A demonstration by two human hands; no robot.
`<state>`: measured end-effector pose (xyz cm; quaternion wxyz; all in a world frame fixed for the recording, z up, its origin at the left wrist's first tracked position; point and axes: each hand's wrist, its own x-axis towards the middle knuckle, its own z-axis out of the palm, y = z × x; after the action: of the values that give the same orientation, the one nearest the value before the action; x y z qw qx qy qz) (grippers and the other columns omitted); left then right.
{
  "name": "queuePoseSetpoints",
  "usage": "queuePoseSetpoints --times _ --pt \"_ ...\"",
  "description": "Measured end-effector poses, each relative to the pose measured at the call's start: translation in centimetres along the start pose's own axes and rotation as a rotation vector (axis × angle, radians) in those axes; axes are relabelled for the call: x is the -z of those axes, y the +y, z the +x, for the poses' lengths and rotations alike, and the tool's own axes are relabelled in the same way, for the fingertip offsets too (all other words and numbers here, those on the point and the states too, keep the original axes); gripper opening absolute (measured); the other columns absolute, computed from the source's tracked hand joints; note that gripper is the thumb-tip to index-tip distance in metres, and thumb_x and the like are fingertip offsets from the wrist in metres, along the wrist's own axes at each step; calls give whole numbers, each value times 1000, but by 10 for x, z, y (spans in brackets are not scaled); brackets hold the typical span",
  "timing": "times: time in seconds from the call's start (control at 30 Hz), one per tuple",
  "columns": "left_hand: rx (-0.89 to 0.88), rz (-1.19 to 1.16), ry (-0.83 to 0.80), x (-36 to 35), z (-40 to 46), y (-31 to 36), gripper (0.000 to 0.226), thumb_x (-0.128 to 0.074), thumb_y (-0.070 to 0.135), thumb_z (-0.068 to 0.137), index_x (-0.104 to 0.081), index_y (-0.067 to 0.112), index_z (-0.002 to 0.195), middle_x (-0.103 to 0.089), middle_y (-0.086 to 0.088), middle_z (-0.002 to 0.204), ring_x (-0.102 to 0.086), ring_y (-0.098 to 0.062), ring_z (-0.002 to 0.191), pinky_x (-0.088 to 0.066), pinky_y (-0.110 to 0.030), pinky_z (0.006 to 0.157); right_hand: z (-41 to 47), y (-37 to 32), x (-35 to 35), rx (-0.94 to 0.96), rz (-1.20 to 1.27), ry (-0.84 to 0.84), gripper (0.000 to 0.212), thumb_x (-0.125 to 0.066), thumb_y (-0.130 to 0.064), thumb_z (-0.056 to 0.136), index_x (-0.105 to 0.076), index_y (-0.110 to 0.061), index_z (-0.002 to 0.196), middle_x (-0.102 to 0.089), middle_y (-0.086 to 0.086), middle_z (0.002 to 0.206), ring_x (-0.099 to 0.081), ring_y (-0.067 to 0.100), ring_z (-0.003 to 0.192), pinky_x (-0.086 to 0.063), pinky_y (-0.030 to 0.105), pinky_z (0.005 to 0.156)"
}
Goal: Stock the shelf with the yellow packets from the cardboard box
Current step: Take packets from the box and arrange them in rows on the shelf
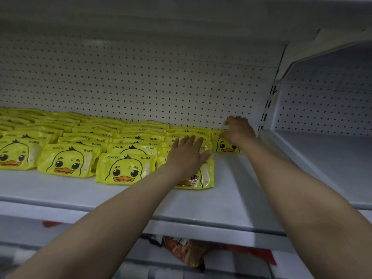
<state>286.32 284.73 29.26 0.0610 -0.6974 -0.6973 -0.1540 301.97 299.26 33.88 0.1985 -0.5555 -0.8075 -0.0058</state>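
Yellow packets with a duck face printed on each fill the white shelf from the left edge of the frame to just right of centre, lying in overlapping rows that run back to the pegboard wall. The front row sits mid-left, three duck faces fully showing. At the right end of the stock a lone packet lies a step farther right than the rest, close to the back wall, its duck face turned to the camera.

Left hand, just right of centre: fingers straight and fanned, palm flat down on the top of the rightmost column, and the front packet of that column pokes out below the wrist, half covered by the forearm. Right hand, a little higher and farther right: it's on the top edge of that lone packet, fingers bent over the far side, though the hand itself hides whether they truly clamp it or only rest there.

Both bare forearms reach up from the bottom corners of the frame. Right of the lone packet the shelf board is bare up to a slotted upright, and beyond it, at upper right, another white shelf bay opens. Along the bottom centre, under the shelf lip, a reddish-orange bag lies on a lower level, blurred. A small red tag shows on the shelf edge at lower left.
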Motion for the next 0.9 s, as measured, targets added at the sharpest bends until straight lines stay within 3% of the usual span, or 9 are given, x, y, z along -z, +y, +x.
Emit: queuePoseSetpoints --times 0.2,0.4,0.5,0.67,0.9 --pt "109 -152 134 59 -34 -52 64 -47 52 96 -35 15 146 -45 -17 143 -37 -34 134 -37 -44 105 -27 -84 33 182 59 -40 54 -73 -43 82 -54 -22 129 -52 8 134 -47 27 124 -43 36 93" --pt "238 -65 281 122 -116 -148 58 -68 34 85 -49 19 137 -54 -18 122 -47 -36 120 -47 -45 92 -76 -204 47 349 67 -37 56 -73 -42 82 -53 -28 133 -52 6 136 -51 26 121 -45 34 92" --pt "301 -29 327 153 -171 -199 55 -70 33 83 -51 23 134 -53 -16 122 -47 -36 119 -47 -45 92 -106 -271 46 427 81 -16 56 -73 -44 81 -53 -28 132 -54 8 134 -50 27 122 -42 32 92" --pt "395 58 379 197 -277 -284 51 -64 43 88 -53 24 134 -53 -14 125 -46 -36 121 -45 -45 95 -164 -385 33 589 165 3 53 -68 -51 84 -55 -28 130 -53 5 140 -43 27 132 -37 40 109" --pt "534 177 416 243 -429 -384 49 -60 47 89 -54 24 132 -55 -14 126 -50 -37 118 -45 -50 95 -244 -534 1 786 275 5 53 -64 -54 86 -54 -28 131 -54 0 138 -45 23 131 -39 39 106"
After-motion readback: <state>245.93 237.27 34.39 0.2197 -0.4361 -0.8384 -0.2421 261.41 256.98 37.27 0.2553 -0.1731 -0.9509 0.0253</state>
